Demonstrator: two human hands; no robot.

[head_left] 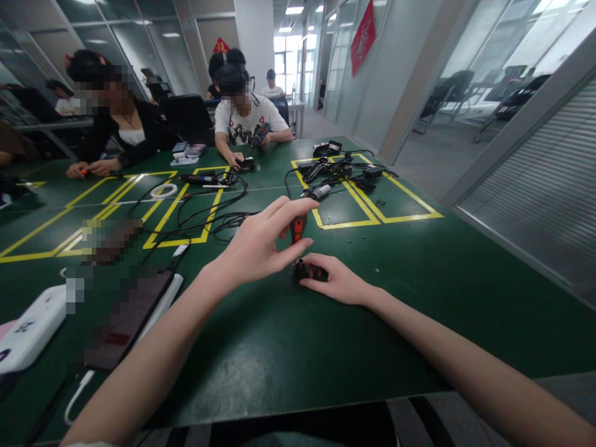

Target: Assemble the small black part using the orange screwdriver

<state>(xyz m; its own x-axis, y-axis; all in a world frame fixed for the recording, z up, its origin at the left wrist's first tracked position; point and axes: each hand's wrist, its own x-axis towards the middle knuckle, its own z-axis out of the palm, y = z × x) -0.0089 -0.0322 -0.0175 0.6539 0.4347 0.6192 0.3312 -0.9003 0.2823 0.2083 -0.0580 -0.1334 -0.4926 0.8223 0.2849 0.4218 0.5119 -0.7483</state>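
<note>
My left hand (261, 243) is around the upright black-and-orange handle of a screwdriver (298, 230). Its index finger stretches over the top and the thumb lies lower down, in front. The handle's lower end points down at a small black part (302, 270) on the green table. Around that part the fingers of my right hand (342, 280) are closed, keeping it against the tabletop. Much of the part is hidden by these fingers, so its kind does not show.
Yellow tape (349, 224) marks boxes on the table (261, 360). Black cables (367, 180) and a silver-ended tool (321, 191) lie beyond my hands. On the left are a dark phone-like slab (128, 316) and a white device (35, 326). Co-workers sit across the table.
</note>
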